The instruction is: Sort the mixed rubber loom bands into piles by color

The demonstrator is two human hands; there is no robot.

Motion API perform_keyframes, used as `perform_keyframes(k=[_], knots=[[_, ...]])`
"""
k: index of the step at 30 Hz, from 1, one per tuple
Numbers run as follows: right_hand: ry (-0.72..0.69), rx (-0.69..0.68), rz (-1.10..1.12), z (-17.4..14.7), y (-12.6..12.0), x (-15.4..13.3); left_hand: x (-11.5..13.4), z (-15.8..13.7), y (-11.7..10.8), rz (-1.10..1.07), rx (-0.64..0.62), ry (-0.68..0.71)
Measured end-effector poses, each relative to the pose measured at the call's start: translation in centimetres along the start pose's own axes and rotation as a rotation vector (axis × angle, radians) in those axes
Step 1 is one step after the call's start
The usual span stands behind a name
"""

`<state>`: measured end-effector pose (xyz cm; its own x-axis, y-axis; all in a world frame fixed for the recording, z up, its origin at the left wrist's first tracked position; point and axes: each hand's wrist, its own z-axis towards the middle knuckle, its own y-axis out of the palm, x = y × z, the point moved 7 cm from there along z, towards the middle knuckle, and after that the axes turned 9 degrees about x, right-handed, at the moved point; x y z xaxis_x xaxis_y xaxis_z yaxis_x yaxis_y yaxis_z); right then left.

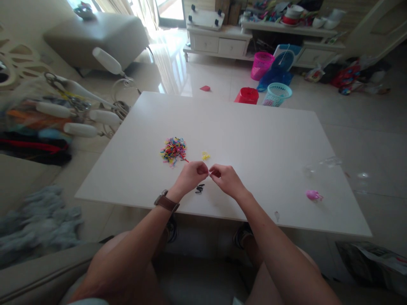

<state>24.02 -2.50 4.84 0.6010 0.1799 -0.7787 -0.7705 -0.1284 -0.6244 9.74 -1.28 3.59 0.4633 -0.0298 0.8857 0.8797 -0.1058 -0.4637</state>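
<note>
Toward the near edge of the one white desk (254, 131), about midway along it, two bare hands meet: the left hand (190, 174) and the right hand (229, 180) are each drawn into a pinch, seemingly clamped on one tiny pale piece (209, 173) between them, its form too small to make out. The step in hand appears to be fine work on that single piece; the next move would call for a light, steady grip from both sides. By count: one heap of multicoloured bands (173, 150) lies left of the hands, in from the left edge, too tangled to number; one pink object (313, 195) sits toward the near right corner; one black cluster (199, 189) of a few overlapping loops lies between the left hand and the near edge; one yellow cluster (205, 156), its pieces blurred together, lies just beyond the hands; one clear scrap (277, 216) rests by the near edge, right of them.
</note>
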Motion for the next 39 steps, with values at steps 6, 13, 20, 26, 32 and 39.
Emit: perform_keyframes(k=[6,13,20,26,32,39], knots=[[0.018,0.029,-0.091,0.2,-0.4,0.3,0.0,0.4,-1.3,0.187,0.050,0.039],[0.023,0.013,-0.117,0.0,-0.4,0.3,-1.9,1.4,-2.6,0.387,0.132,-0.025],[0.006,0.012,-0.144,0.0,-0.8,0.3,-2.2,1.7,-0.9,0.492,0.097,-0.023],[-0.003,0.012,-0.165,0.0,-1.1,0.4,-2.4,1.9,-0.9,0.571,0.132,0.010],[0.009,-0.015,-0.188,-0.2,-1.3,0.3,-2.3,2.0,-1.2,0.587,0.132,-0.007],[-0.013,-0.106,-0.209,-0.5,0.0,0.1,-2.7,2.0,-2.5,0.581,0.087,-0.047]])
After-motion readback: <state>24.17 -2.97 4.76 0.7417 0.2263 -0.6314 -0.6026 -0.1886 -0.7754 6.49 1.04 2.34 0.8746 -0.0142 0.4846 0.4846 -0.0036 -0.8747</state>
